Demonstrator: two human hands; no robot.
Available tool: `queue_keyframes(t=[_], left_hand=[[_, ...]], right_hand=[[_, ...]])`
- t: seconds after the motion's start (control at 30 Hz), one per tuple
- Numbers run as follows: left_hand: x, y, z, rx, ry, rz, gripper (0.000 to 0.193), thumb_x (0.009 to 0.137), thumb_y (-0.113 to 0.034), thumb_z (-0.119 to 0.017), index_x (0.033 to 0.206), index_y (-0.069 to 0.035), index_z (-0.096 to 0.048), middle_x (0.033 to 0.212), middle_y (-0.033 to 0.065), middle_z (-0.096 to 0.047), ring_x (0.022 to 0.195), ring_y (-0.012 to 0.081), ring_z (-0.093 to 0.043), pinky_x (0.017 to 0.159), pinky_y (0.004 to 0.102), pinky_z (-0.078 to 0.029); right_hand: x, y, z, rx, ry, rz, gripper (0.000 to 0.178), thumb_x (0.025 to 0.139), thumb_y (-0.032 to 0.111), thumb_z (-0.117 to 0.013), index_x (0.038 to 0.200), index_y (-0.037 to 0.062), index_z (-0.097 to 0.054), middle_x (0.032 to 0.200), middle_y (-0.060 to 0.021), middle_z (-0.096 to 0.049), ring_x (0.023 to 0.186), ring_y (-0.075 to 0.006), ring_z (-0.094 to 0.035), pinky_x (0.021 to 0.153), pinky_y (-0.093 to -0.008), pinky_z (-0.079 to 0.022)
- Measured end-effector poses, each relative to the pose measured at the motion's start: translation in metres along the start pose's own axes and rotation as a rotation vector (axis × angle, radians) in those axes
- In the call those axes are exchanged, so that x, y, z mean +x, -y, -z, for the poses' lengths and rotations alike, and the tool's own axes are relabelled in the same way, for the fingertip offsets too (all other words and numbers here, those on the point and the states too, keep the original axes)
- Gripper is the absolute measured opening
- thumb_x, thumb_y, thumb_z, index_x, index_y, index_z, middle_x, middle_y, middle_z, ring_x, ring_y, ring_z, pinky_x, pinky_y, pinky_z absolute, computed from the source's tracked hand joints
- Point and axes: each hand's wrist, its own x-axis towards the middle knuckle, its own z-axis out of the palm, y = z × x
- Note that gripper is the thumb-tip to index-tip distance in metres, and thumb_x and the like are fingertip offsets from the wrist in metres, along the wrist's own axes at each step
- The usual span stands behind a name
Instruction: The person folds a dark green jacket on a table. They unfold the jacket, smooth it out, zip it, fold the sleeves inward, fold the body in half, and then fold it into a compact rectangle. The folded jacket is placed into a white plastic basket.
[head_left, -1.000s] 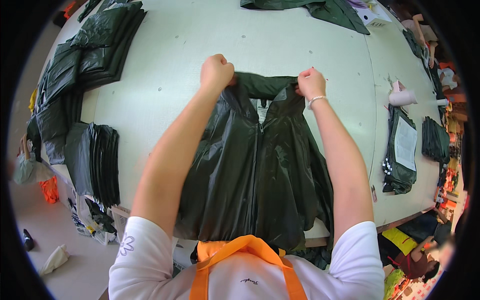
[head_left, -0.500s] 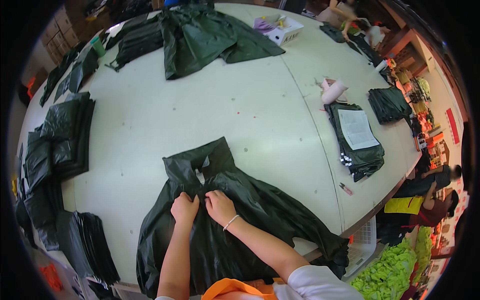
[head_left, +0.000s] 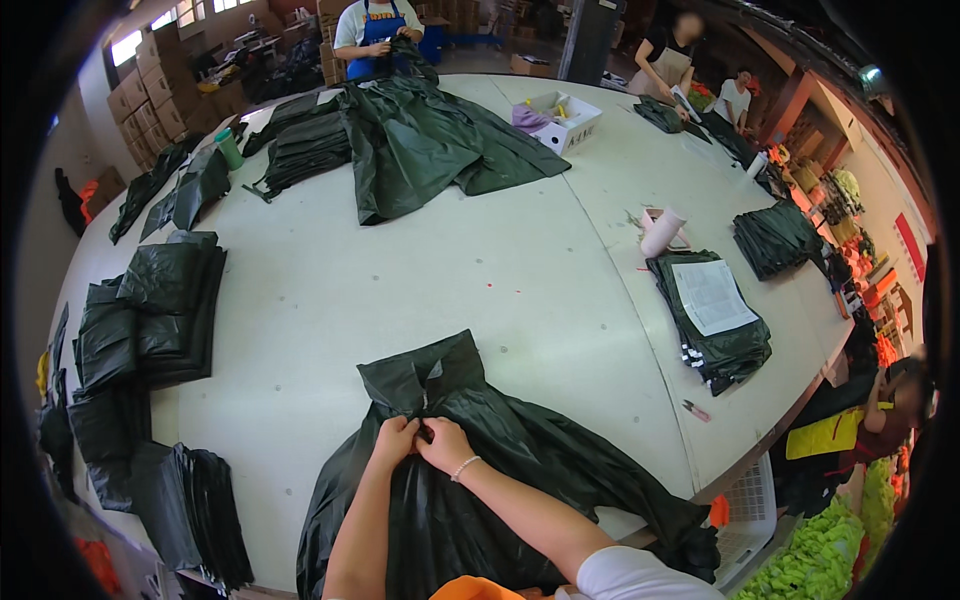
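Spread on the table in front of me is a dark green raincoat (head_left: 530, 440), its collar pointing away from me and its sleeve reaching out to the right. At the front opening just below the collar, my left hand (head_left: 396, 441) pinches the fabric edge. Right beside it, my right hand (head_left: 446, 446), with a beaded bracelet at the wrist, has its fingers curled onto the same opening. The fingertips nearly meet, and whatever fastening lies between them is hidden. A small pale label shows inside the neck above my hands.
Folded dark garments (head_left: 165, 310) are stacked at left. Another spread garment (head_left: 430, 140) lies across the table near a co-worker in a blue apron (head_left: 375, 40). On the right are a paper-topped stack (head_left: 715, 300), a pink bottle (head_left: 662, 233), thread snips (head_left: 697, 411) and a white crate (head_left: 750, 510).
The view has tilted up, bringing the far co-worker into sight. My hands have drawn closer together at the raincoat's front opening.
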Motion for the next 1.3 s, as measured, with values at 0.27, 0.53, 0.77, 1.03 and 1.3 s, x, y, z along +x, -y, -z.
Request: queue_keyframes(t=[0.27,0.53,0.77,1.03,1.3], left_hand=[[-0.018,-0.016,0.006,-0.412,0.189,0.002,0.025,0.093,-0.023,-0.052,0.074,-0.006,-0.052,0.06,0.0012,-0.051,0.049,0.009,-0.05,0.044,0.0226,-0.039],[-0.048,-0.002,-0.009,-0.213,0.063,0.025,0.031,0.093,-0.026,-0.051,0.071,-0.005,-0.049,0.055,0.004,-0.046,0.046,0.0125,-0.048,0.042,0.0295,-0.037],[-0.104,-0.012,-0.014,0.212,-0.417,-0.167,0.021,0.085,-0.02,-0.062,0.084,0.0,-0.055,0.067,0.0161,-0.06,0.06,0.0304,-0.059,0.052,0.0369,-0.043],[-0.197,0.004,-0.046,0.572,-0.152,0.094,0.044,0.077,-0.045,-0.065,0.069,-0.002,-0.066,0.062,0.0157,-0.061,0.064,0.0334,-0.062,0.058,0.0407,-0.049],[-0.195,0.005,-0.048,0.794,-0.022,0.194,0.055,0.075,-0.054,-0.064,0.063,0.0,-0.066,0.061,0.0143,-0.064,0.061,0.0258,-0.065,0.061,0.0363,-0.051]], right_hand=[[0.002,0.008,0.025,0.343,0.079,-0.086,0.014,0.08,0.009,-0.064,0.088,-0.0029,-0.064,0.074,-0.015,-0.065,0.065,-0.0246,-0.063,0.061,-0.032,-0.049],[-0.026,0.009,0.01,0.129,-0.007,0.062,0.012,0.075,0.003,-0.059,0.086,-0.001,-0.062,0.077,-0.0195,-0.061,0.071,-0.0351,-0.06,0.063,-0.0404,-0.048],[-0.096,0.018,0.031,-0.232,0.262,0.01,0.065,0.063,0.001,-0.064,0.124,-0.0018,-0.042,0.104,-0.0197,-0.051,0.097,-0.0374,-0.052,0.081,-0.0415,-0.047],[-0.177,0.004,0.067,-0.104,0.067,-0.037,0.04,0.074,0.001,-0.057,0.113,0.0002,-0.047,0.101,-0.0203,-0.055,0.089,-0.0376,-0.057,0.074,-0.044,-0.049],[-0.178,0.003,0.079,0.138,0.132,-0.266,0.016,0.075,0.01,-0.068,0.079,-0.0032,-0.06,0.068,-0.015,-0.062,0.061,-0.0298,-0.061,0.059,-0.0348,-0.048]])
